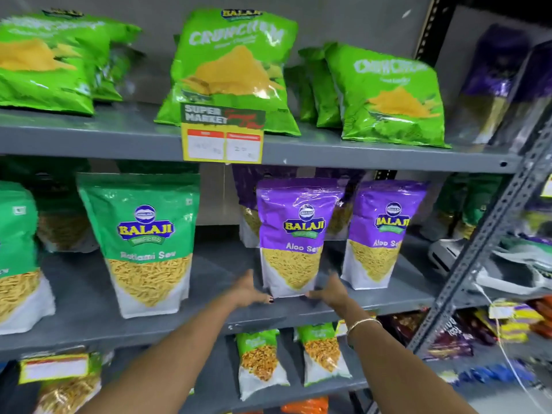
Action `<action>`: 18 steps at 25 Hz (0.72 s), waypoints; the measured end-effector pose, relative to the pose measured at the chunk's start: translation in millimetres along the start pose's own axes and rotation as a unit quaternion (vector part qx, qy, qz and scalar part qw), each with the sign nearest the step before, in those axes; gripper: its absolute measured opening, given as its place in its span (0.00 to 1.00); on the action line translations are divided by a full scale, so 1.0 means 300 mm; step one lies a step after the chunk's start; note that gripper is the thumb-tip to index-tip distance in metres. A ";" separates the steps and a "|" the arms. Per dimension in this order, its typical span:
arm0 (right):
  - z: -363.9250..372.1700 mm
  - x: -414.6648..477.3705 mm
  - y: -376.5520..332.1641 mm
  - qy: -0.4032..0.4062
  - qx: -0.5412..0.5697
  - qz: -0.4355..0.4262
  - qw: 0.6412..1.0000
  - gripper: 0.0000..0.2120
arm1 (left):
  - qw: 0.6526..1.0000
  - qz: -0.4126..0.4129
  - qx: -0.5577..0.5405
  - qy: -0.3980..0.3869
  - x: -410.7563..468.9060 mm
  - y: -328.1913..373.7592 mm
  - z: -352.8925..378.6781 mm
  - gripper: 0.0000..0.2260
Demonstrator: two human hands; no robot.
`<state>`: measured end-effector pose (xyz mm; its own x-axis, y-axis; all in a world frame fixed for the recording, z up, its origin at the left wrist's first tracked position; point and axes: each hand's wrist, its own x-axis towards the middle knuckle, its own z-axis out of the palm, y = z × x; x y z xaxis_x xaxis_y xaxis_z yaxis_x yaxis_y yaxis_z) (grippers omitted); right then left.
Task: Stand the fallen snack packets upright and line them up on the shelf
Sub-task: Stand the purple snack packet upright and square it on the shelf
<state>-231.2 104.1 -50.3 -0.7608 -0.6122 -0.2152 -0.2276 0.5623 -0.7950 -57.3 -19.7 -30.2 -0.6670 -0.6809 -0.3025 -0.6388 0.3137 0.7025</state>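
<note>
A purple Aloo Sev packet (294, 234) stands upright near the front of the grey middle shelf (89, 300). My left hand (249, 289) is at its lower left corner and my right hand (330, 291) at its lower right corner, both touching the packet's base. A second purple Aloo Sev packet (380, 231) stands upright just to its right. A green Ratlami Sev packet (146, 243) stands upright to the left, with a gap between it and the purple one. More purple packets (245, 204) stand behind.
Green Crunchem bags (230, 67) lean on the top shelf above a price tag (222, 134). Small green packets (260, 360) stand on the lower shelf. A slotted steel upright (490, 234) rises at the right, with tumbled packets (519, 264) beyond it.
</note>
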 end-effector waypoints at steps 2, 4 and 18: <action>0.021 0.143 0.093 -0.037 0.004 -0.032 0.999 0.52 | 0.993 -0.005 -0.107 0.047 0.045 0.040 0.092 0.36; 0.022 0.146 0.069 -0.057 0.027 -0.056 0.996 0.38 | 0.980 -0.029 -0.161 0.113 0.074 0.048 0.148 0.35; 0.079 0.020 -0.041 -0.076 0.054 -0.078 0.993 0.25 | 0.962 -0.030 -0.173 0.209 0.047 -0.041 0.081 0.24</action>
<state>-218.6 80.2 -55.4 -0.6193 -0.7684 -0.1609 -0.2626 0.3959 -0.8799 -68.1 -17.1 -58.6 -0.3741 -0.9204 -0.1134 -0.4569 0.0765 0.8862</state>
